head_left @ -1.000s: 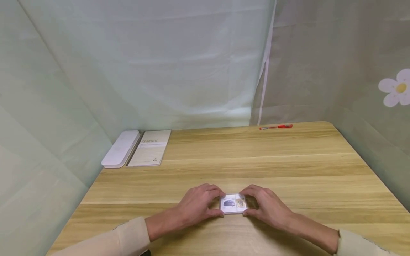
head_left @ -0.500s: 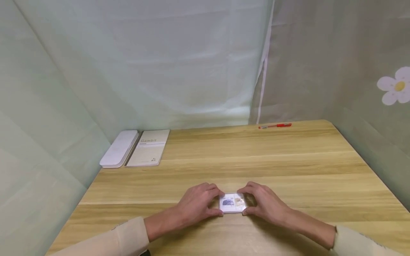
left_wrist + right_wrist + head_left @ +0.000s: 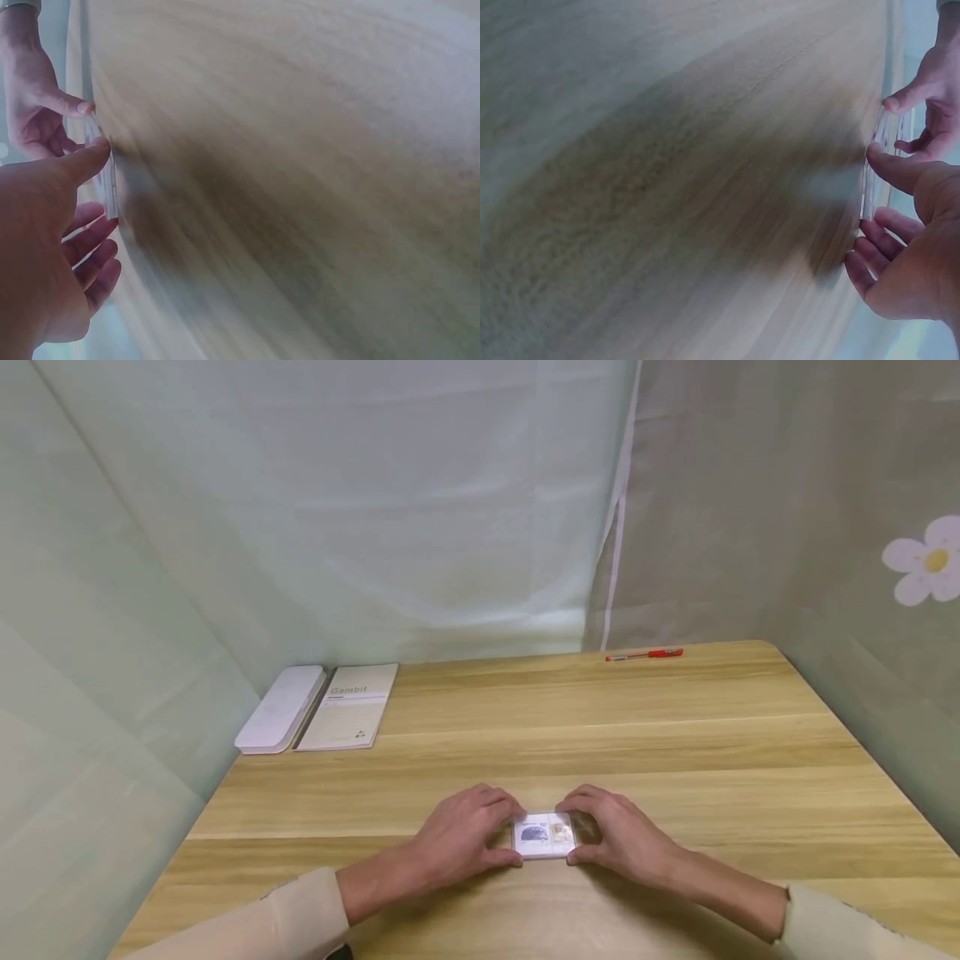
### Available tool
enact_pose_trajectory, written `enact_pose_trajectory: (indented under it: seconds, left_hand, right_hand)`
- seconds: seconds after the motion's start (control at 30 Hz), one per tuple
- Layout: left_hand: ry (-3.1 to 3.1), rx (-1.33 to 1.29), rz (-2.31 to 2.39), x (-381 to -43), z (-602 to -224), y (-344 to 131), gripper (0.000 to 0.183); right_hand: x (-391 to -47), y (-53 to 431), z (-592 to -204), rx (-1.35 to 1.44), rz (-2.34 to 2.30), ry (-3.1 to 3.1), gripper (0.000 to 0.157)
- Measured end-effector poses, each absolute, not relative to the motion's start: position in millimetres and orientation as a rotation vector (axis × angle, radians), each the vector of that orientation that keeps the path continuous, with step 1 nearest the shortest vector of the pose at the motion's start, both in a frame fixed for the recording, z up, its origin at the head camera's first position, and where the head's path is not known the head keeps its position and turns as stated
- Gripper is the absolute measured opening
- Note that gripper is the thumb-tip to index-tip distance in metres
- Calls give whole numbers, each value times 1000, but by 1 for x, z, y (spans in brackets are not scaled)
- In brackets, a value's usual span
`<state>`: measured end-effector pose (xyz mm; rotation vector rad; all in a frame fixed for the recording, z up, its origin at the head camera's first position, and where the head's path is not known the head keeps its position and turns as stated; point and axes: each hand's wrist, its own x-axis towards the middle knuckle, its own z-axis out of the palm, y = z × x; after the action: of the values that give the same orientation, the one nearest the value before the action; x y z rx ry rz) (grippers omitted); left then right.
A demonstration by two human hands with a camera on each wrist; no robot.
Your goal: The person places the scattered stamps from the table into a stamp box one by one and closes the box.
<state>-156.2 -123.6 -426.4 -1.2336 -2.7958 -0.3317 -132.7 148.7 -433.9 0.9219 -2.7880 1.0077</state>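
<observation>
Low in the middle of the head view lies a small flat clear case (image 3: 542, 848) with two stamp-like pictures on white, one dark and one tan. My left hand (image 3: 467, 831) pinches its left end between thumb and fingertips, and my right hand (image 3: 624, 833) does the same at the right end. In the left wrist view the case (image 3: 112, 196) appears edge-on beside the left hand (image 3: 37, 247). The right wrist view has the thin case edge (image 3: 868, 187) between the thumb and fingers of the right hand (image 3: 915, 262). Glare partly washes out the tan picture.
At the table's back left a white box (image 3: 282, 708) stands beside a notebook (image 3: 350, 708) marked "Gambit". A red pen (image 3: 645, 654) lies along the back edge. Pale curtains (image 3: 420, 510) enclose the wooden table (image 3: 540, 752).
Both hands keep their hold, and the case stays in place. Glare has come over its right side since a second ago. The head view has shifted very slightly.
</observation>
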Motion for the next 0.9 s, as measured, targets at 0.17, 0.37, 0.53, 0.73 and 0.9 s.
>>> enact_pose_trajectory:
  seconds: [0.17,0.37,0.53,0.73,0.9]
  left_hand:
    - [-2813,-1265,-325,-159,-425,-125,57]
    - [-2802,-1279,-344,-160,-423,-126,57]
    - [-2767,-1287,-362,-160,-424,-127,53]
    - [-2752,-1280,-370,-160,-428,-127,49]
    - [-2759,-1267,-372,-160,-428,-127,48]
  right_hand:
    - [-134,150,-432,926,1071,-2815,59]
    - [-136,153,-430,902,1196,-2814,61]
    - [-135,154,-431,894,1193,-2800,54]
    - [-134,153,-433,869,1095,-2791,47]
    - [-132,152,-435,844,979,-2790,49]
